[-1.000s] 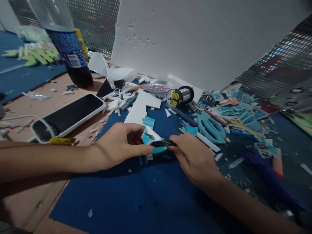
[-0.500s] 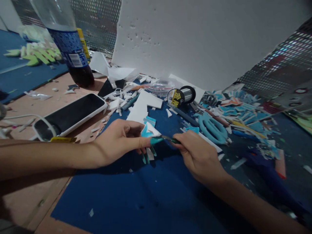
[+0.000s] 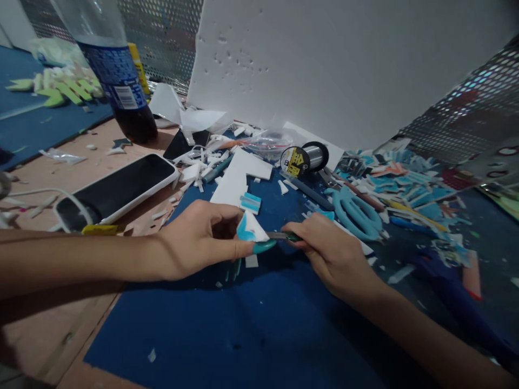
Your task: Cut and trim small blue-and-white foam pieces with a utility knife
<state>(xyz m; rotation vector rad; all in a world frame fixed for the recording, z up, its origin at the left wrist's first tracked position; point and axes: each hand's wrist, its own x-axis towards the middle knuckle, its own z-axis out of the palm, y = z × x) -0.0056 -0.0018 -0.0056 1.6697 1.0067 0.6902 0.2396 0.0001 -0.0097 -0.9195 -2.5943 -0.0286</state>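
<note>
My left hand (image 3: 198, 237) pinches a small white and blue foam piece (image 3: 249, 229) just above the dark blue mat (image 3: 243, 324); its long teal nails show. My right hand (image 3: 330, 254) grips a thin green-handled knife (image 3: 284, 236), whose blade reaches the lower right edge of the foam piece. Both hands meet at the middle of the view.
A phone (image 3: 117, 189) in a white case lies at the left, a cola bottle (image 3: 117, 70) behind it. Teal scissors (image 3: 352, 213), a wire spool (image 3: 304, 158), foam scraps (image 3: 235, 181) and coloured offcuts (image 3: 405, 183) lie beyond my hands. A large white foam board (image 3: 344, 65) leans at the back.
The foam piece has tilted more upright in my left hand, and my right hand has shifted slightly up and left with the knife.
</note>
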